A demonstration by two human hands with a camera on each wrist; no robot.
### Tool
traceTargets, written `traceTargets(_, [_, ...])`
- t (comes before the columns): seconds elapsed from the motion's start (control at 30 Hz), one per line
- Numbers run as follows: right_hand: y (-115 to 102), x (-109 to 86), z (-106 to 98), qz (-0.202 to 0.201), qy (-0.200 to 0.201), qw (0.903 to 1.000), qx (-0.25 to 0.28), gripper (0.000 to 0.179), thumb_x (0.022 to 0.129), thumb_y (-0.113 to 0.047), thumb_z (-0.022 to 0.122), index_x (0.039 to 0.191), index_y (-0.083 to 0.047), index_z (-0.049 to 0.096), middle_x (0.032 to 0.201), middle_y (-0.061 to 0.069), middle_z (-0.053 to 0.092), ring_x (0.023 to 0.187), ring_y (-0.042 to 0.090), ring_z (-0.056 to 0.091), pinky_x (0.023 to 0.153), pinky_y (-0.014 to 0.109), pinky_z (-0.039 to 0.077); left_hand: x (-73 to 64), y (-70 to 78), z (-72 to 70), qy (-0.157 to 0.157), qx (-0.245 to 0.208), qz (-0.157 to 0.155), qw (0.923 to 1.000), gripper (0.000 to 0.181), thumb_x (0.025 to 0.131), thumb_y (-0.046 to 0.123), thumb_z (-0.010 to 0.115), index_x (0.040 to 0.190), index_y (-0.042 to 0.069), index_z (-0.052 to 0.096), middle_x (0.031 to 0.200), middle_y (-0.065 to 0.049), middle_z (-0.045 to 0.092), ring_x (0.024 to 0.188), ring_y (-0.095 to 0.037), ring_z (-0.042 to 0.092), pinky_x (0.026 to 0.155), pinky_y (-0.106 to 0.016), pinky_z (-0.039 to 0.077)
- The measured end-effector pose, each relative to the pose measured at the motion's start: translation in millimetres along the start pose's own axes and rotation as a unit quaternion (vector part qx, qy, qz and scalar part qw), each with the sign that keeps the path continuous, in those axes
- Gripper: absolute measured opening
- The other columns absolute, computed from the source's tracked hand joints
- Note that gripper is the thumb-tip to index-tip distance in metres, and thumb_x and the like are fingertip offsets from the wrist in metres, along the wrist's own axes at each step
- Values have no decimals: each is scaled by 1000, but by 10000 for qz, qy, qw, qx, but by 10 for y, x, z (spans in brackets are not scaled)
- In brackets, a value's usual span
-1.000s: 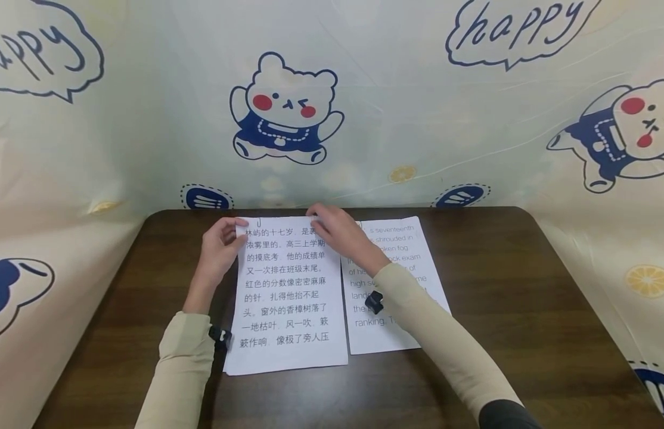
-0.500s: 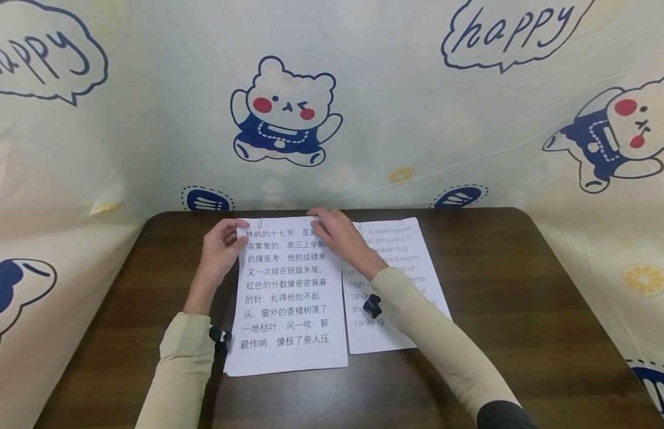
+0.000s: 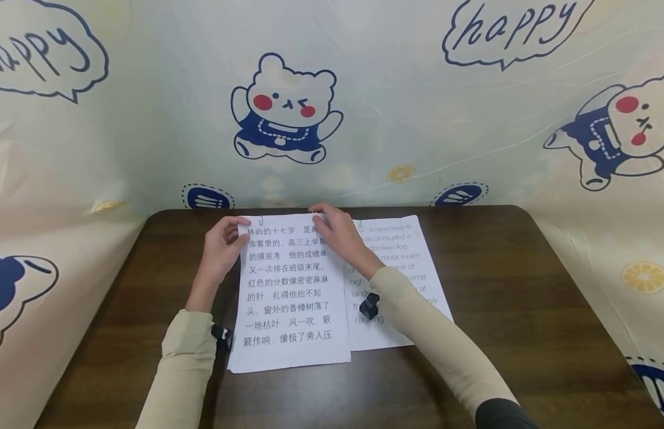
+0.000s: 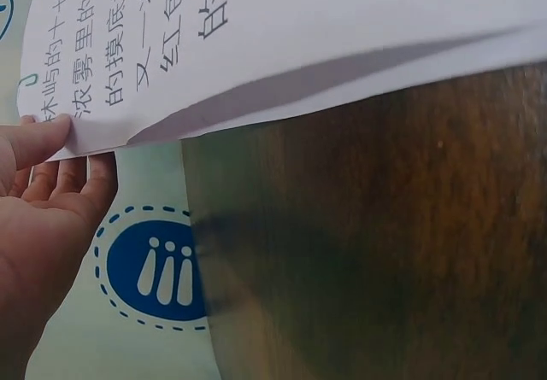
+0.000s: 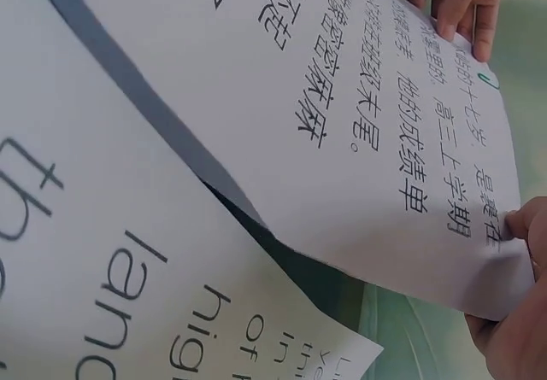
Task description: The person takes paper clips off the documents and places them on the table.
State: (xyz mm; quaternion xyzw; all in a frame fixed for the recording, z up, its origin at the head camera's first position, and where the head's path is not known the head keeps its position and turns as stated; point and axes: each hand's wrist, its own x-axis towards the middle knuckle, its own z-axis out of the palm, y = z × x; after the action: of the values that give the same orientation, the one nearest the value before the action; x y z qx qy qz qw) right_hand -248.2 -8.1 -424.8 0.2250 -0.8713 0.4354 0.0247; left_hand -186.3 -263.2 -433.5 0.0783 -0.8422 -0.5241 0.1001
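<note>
Between the left hand [image 3: 220,245] and the right hand [image 3: 340,235], I have the Chinese-printed sheets [image 3: 289,304], with each hand pinching one far corner. For a clean hold, I should apply equal, light pressure at both corners and level the far edge, leaving the paper clip [image 3: 261,220] beside the left hand undisturbed. Nearer than the right hand lies the English-printed sheet [image 3: 396,256]; avoid dragging it.

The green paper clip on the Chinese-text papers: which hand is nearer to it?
Left. The left hand pinches the papers at the top-left corner, just beside the green paper clip; the right hand pinches the top-right corner, farther along the same edge.
</note>
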Motion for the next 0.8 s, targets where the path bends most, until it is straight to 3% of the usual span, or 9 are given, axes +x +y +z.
traceTargets(0.13, [3,10,-12,152,83,9994,306,29,105,-23,51,132,-15,59,135,5,65,126,20,62,113,37,45,5,22,20,11,29,-46,10000,28,99,1,57,126,6,58,138,-16,59,120,-30,59,113,-49,45])
traceTargets(0.4, [38,28,-54,507,479,9939,855,27,103,-21,55,129,-15,61,114,5,72,107,18,67,99,36,51,19,-2,69,45,75,93,9999,28,98,-1,57,125,5,59,137,-14,61,116,-27,59,108,-42,47])
traceTargets(0.6, [24,68,-212,398,775,9891,1186,27,102,-19,56,128,-14,61,103,9,74,96,22,67,86,30,52,19,-14,75,36,26,159,9999,27,98,-2,56,124,3,58,137,-16,60,118,-29,59,111,-47,45])
traceTargets(0.8, [37,78,-430,285,1038,9866,1225,26,103,-22,56,129,-18,62,104,9,73,94,19,66,81,25,50,2,-23,56,63,9,-61,10000,28,98,0,56,126,5,58,141,-15,58,123,-30,58,113,-49,45])
